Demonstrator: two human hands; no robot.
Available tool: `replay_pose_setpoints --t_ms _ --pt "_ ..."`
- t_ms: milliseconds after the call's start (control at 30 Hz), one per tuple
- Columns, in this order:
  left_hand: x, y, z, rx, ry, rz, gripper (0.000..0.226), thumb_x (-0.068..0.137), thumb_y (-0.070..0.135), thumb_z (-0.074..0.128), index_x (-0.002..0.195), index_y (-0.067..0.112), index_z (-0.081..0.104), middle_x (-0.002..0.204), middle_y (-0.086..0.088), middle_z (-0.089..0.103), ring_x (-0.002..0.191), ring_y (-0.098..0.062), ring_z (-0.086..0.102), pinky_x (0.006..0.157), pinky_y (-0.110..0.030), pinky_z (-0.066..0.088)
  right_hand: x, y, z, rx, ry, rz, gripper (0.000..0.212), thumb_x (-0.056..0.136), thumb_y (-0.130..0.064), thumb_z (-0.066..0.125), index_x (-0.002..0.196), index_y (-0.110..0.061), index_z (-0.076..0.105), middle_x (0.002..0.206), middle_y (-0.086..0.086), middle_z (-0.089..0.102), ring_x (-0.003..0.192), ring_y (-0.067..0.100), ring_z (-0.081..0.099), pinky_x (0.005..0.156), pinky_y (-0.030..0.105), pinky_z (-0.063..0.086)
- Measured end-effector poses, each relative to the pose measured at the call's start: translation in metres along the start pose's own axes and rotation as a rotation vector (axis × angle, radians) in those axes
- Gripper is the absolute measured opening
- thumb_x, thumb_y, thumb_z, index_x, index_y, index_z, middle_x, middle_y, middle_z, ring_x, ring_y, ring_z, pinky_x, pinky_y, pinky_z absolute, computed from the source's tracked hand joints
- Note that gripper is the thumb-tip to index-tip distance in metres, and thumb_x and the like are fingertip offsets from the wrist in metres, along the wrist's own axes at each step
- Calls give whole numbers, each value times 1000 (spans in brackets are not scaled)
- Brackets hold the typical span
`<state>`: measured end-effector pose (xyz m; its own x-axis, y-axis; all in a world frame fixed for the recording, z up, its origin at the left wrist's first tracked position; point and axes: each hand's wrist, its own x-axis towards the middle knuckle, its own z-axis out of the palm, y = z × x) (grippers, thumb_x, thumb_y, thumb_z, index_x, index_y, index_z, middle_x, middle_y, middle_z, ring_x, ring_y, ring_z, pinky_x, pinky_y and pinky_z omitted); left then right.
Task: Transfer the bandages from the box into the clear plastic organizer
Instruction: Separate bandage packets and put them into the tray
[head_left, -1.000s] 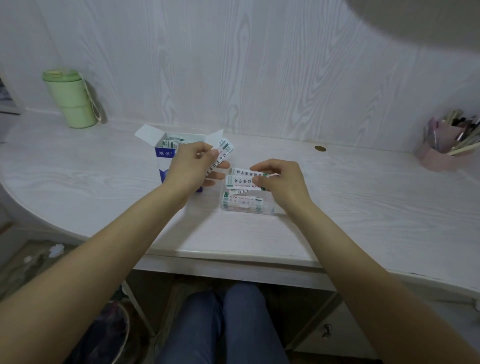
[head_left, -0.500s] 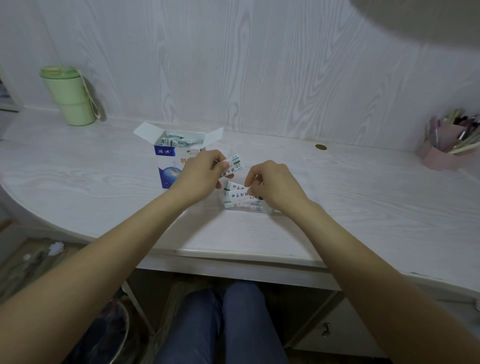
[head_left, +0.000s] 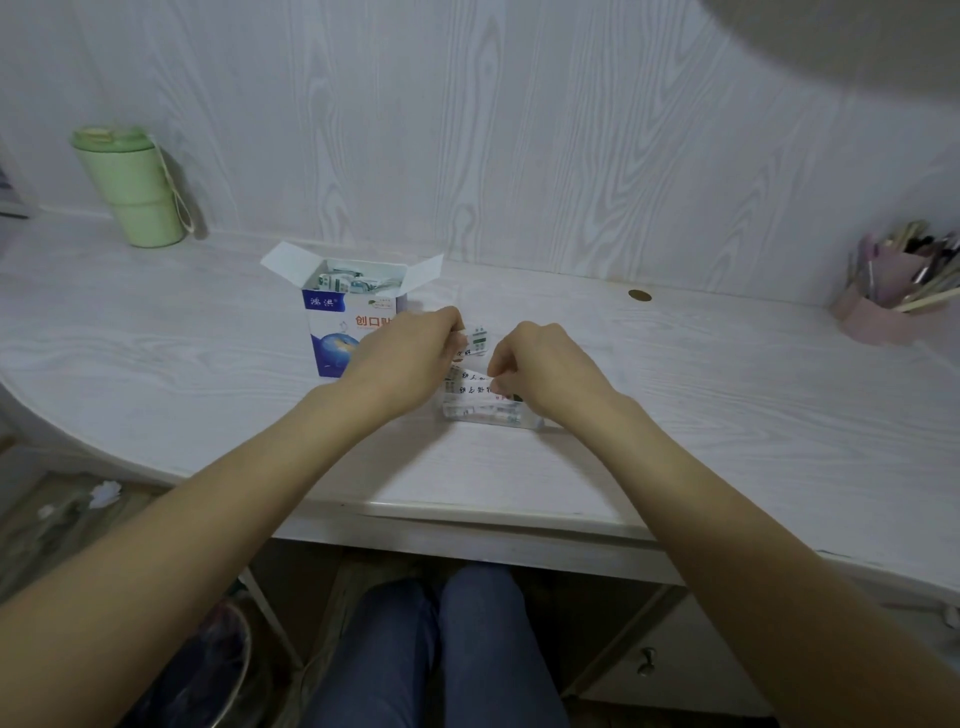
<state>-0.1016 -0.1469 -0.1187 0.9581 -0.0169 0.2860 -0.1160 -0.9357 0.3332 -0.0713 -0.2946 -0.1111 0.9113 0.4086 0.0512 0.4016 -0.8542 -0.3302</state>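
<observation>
Bandages going into the organizer, both hands at work.

The left hand (head_left: 410, 353) pinches a bandage (head_left: 475, 340) just above the organizer (head_left: 488, 413) on the desk (head_left: 727, 415); its long axis runs left to right, matching the tray. The right hand (head_left: 545, 369) pinches bandages already lying in it. The box (head_left: 343, 322), left and behind, holds more.
</observation>
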Motion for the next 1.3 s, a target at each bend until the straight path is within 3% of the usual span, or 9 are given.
replay_pose_setpoints --t_ms 233,467,633,767,900,1100,1200,1300 --pt "0 -1 0 -30 -4 46 21 101 30 37 99 16 52 93 -6 64 82 -27 56 62 -33 37 -3 -6 -4 -164 14 4 19 87 -17 64 106 -18 65 105 7 65 96 28 61 73 31 43" --pt "0 -2 1 -39 11 75 20 101 31 38 98 16 52 84 1 58 76 -24 51 62 -33 36 -1 -3 -5 -131 -12 -1 19 84 -10 65 99 -21 70 100 6 66 91 25 61 70 31 46" --pt "2 1 3 -8 -24 91 17 101 29 37 93 20 47 68 11 46 70 -19 45 60 -30 31 -1 2 -3 -152 -4 -30 20 85 -10 66 102 -21 71 105 5 52 98 23 55 70 30 37" --pt "2 3 4 72 -45 96 25 102 29 34 101 12 52 68 4 43 68 -22 46 57 -31 31 1 5 -2 -143 1 -47 19 85 -12 67 101 -22 72 99 2 42 96 22 54 70 29 36" --pt "2 4 2 109 -64 81 26 102 28 32 104 12 52 78 0 48 71 -23 47 59 -32 32 2 7 -1 -95 -6 -51 15 84 -17 69 97 -23 74 94 1 47 92 20 54 69 29 37" --pt "4 0 3 19 -46 68 19 101 28 37 98 16 52 70 10 46 70 -20 46 61 -31 32 2 7 -2 3 -38 -21 12 82 -27 72 89 -17 75 67 -8 48 76 17 52 62 27 38" --pt "3 1 3 35 -70 81 17 101 29 37 92 20 48 66 10 43 70 -20 48 59 -31 33 2 5 -1 27 -38 -6 12 81 -27 73 87 -17 74 64 -8 48 74 16 52 55 26 34" --pt "4 2 3 59 -79 98 17 101 30 36 90 20 44 76 2 52 71 -21 50 59 -32 34 2 5 -1 32 -39 28 7 80 -25 74 84 -20 72 65 -9 49 75 17 53 57 25 35"
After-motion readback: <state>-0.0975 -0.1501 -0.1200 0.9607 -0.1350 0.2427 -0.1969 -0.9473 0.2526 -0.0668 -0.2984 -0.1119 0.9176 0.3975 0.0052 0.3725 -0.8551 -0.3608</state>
